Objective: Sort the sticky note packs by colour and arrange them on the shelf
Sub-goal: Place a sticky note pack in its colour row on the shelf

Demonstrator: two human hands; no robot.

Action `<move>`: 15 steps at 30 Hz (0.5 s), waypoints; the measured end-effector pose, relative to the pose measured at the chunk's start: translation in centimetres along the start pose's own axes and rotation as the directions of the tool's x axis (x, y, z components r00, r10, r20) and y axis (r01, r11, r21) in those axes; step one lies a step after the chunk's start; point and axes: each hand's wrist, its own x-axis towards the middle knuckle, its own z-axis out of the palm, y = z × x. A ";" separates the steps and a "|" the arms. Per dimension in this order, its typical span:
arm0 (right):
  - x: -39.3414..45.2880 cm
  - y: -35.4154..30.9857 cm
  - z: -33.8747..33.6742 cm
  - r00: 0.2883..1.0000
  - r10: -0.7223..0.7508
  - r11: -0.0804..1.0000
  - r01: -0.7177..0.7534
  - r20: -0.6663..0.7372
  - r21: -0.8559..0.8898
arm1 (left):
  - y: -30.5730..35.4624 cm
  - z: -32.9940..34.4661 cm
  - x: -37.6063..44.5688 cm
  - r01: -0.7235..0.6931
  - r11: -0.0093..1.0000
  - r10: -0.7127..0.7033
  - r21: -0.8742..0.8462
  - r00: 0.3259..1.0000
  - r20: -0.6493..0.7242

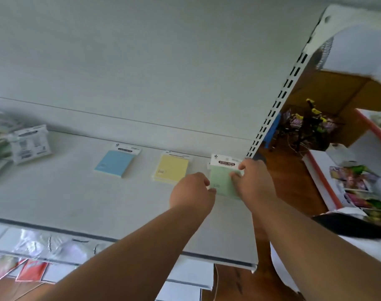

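Note:
A green sticky note pack (222, 180) lies at the far right of the white shelf (81, 192), near the back wall. My left hand (191, 191) pinches its lower left corner. My right hand (253, 181) grips its right edge, thumb near the white header card. To the left lie a yellow pack (171, 168) and, further left, a blue pack (115, 162), each flat on the shelf and apart from one another. A heap of unsorted packs (22, 146) sits at the shelf's far left, blurred.
A slotted white upright (278, 105) bounds the shelf on the right. Below the shelf's front edge lie clear plastic wrappers and a red packet (32, 271). Beyond the upright are a wooden floor, a cardboard box and another rack with colourful goods (354, 181).

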 end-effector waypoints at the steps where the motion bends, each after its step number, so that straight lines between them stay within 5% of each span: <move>1: -0.1 -0.3 -0.1 1.000 -0.007 1.000 0.006 -0.015 -0.020 | 0.0 0.0 0.0 0.002 1.000 -0.002 0.005 1.000 -0.009; 8: -2.4 -4.6 0.4 0.986 -0.158 0.987 0.159 -0.045 0.004 | -2.0 -2.2 -1.8 0.000 0.999 -0.002 -0.039 0.999 -0.047; 15: -5.9 -18.3 4.7 0.951 -0.302 0.935 0.308 -0.059 0.175 | -12.6 -11.8 -4.0 0.060 0.997 -0.068 -0.049 0.982 -0.174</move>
